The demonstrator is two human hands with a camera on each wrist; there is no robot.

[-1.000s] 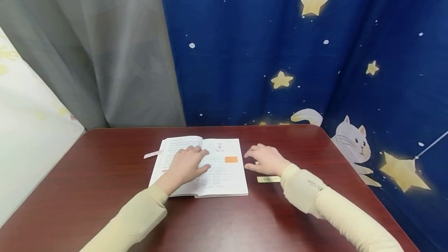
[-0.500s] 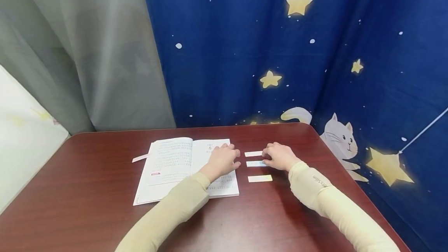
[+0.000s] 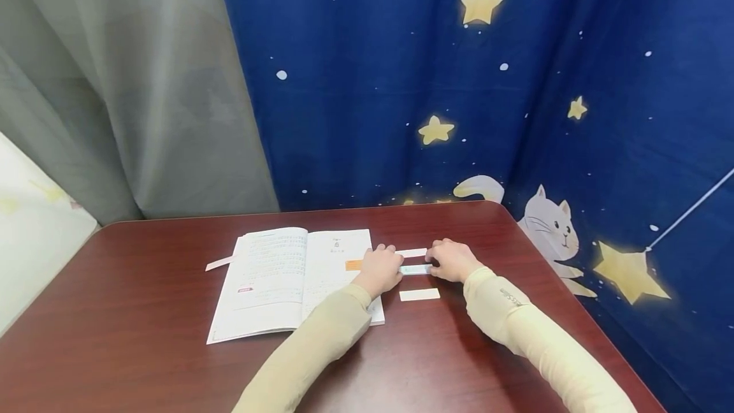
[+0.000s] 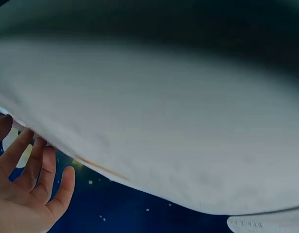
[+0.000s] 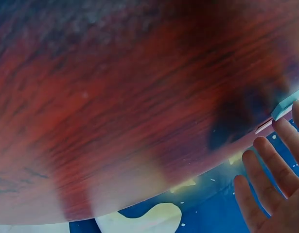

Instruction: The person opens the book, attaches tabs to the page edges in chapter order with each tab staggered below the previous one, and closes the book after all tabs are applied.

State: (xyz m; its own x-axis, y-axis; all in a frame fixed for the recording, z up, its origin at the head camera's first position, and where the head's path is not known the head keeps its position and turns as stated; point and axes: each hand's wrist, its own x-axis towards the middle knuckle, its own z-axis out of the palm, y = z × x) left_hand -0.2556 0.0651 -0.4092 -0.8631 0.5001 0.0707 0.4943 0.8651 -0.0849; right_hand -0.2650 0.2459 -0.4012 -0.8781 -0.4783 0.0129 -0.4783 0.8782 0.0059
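On the table, a blue strip-shaped sticky note pad lies between my two hands. My right hand pinches its right end with thumb and index finger; in the right wrist view, the pad's blue corner shows at those fingertips. My left hand reaches over the right edge of the open book to the pad's left end, its fingers spread and relaxed. Whether the left thumb presses the pad is hard to tell. An orange sticky note is on the right page, partly covered by the left hand.
A white strip lies beyond the blue pad and a pale yellow strip nearer. A pale pink tab sticks out of the book's left side. The brown table ends at grey and starry blue curtains.
My left hand has moved right, off the book's middle to the blue pad. The right hand has closed in on the pad's right end. The view has turned right.
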